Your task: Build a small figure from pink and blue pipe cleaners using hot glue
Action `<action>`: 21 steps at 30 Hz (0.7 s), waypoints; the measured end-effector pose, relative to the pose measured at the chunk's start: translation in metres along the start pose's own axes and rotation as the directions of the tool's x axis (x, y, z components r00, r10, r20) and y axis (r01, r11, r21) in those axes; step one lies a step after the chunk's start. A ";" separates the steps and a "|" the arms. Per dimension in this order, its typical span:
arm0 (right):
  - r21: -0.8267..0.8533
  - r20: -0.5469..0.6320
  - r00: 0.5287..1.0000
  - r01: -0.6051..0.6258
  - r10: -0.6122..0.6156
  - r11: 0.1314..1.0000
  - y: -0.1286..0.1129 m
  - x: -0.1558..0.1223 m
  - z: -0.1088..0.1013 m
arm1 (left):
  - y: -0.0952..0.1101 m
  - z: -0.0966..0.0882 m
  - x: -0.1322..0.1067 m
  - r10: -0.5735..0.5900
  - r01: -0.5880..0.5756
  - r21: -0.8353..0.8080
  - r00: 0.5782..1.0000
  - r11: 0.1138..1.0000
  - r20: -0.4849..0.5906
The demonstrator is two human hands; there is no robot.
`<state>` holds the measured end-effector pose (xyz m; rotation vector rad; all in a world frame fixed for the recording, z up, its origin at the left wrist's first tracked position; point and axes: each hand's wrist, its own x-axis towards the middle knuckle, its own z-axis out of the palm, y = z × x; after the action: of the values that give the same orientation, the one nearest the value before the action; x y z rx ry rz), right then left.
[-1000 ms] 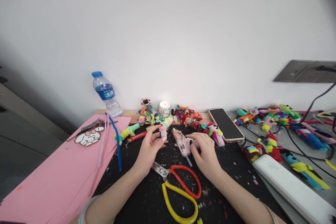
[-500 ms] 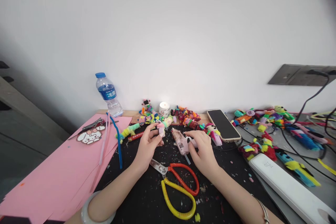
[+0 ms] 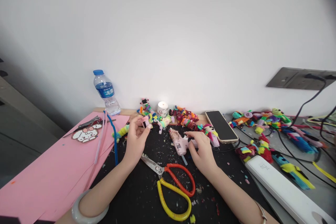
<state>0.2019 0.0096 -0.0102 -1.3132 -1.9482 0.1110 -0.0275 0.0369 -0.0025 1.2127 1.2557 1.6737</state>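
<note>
My left hand (image 3: 137,139) is closed, with thumb and fingers pinching a small pink fuzzy pipe-cleaner piece (image 3: 146,121) that has a dark spot on its side. My right hand (image 3: 201,147) curls around the handle of a pale pink hot glue gun (image 3: 181,144), which rests on the black mat (image 3: 141,196). Brownish residue coats its nozzle, and a clear glue stick pokes out of its back end. Below both hands lie scissors (image 3: 176,176) with one red and one yellow handle. A pastel pipe-cleaner figure (image 3: 166,121) lies just beyond the left hand.
Pink paper sheets (image 3: 65,168) and a water bottle (image 3: 106,92) are on the left. A white roll (image 3: 162,108) stands by the wall among colourful pipe-cleaner figures (image 3: 183,116). Rightward are a phone (image 3: 222,126), cables, more figures (image 3: 291,171) and a long white case (image 3: 283,185).
My left hand has moved left and slightly up with the pink piece, away from the pastel figure. The right hand stays at the glue gun. The view has shifted slightly.
</note>
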 end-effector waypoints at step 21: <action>0.034 0.012 1.000 -0.016 0.016 0.999 0.000 -0.002 0.000 | 0.000 0.009 -0.021 0.033 -0.111 0.188 0.925 0.976 0.377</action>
<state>0.2017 0.0080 -0.0111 -1.3084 -1.9374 0.1598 -0.0126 0.0204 -0.0074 1.6330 1.1746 1.2999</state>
